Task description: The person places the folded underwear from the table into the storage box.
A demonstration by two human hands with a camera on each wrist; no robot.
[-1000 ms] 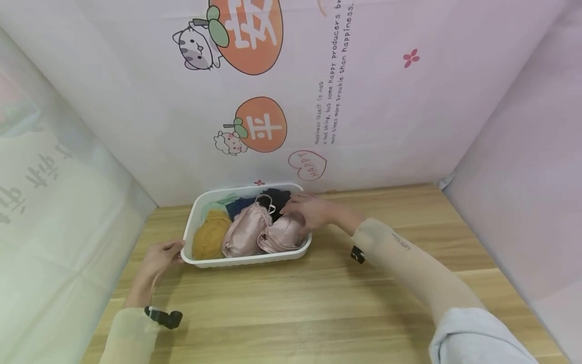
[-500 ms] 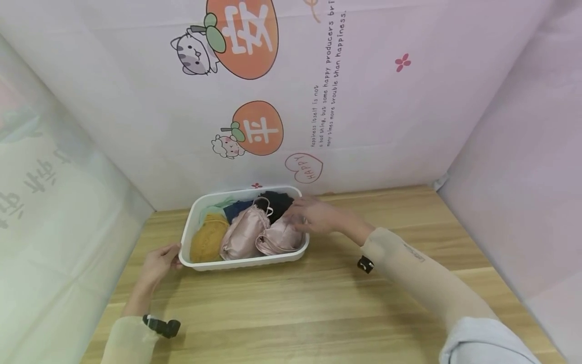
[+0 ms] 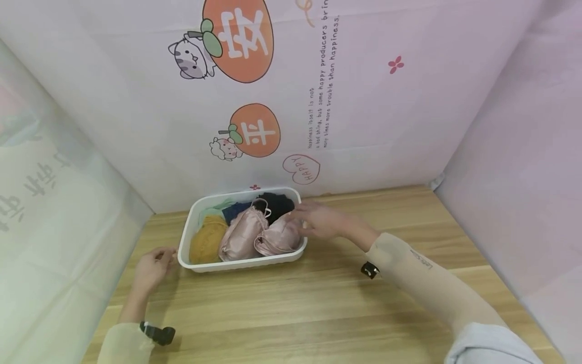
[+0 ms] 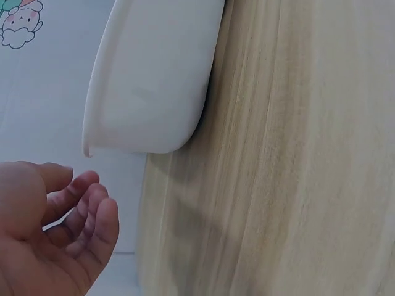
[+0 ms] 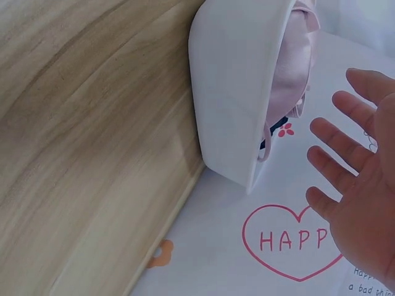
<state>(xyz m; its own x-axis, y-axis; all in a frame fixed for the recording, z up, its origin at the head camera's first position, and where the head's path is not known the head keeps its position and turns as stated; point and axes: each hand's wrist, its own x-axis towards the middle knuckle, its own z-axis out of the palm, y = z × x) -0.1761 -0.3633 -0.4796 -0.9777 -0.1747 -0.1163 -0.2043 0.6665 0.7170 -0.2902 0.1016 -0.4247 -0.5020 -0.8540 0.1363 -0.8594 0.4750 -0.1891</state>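
Observation:
A white plastic basket (image 3: pixel 245 264) stands near the back of the table, holding several rolled garments. Inside lie a mustard roll (image 3: pixel 207 240), two pink satin rolls, one in the middle (image 3: pixel 244 235) and one at the right (image 3: pixel 278 236), plus black (image 3: pixel 278 205), navy (image 3: pixel 234 211) and mint (image 3: pixel 209 215) cloth behind. My left hand (image 3: pixel 152 268) is just off the basket's left end; the left wrist view shows its fingers loosely bent, holding nothing, apart from the rim. Over the right end hovers my right hand (image 3: pixel 320 220), its fingers spread and holding nothing in the right wrist view.
The wooden table (image 3: pixel 291 313) extends in front of the basket and to its right. A printed white cloth (image 3: pixel 364 126) hangs close behind, and pale cloth sides (image 3: pixel 523 202) enclose the table left and right.
My left hand has let go of the basket's rim and moved slightly away. My right hand has drawn back from the right pink roll. The whole view has shifted slightly.

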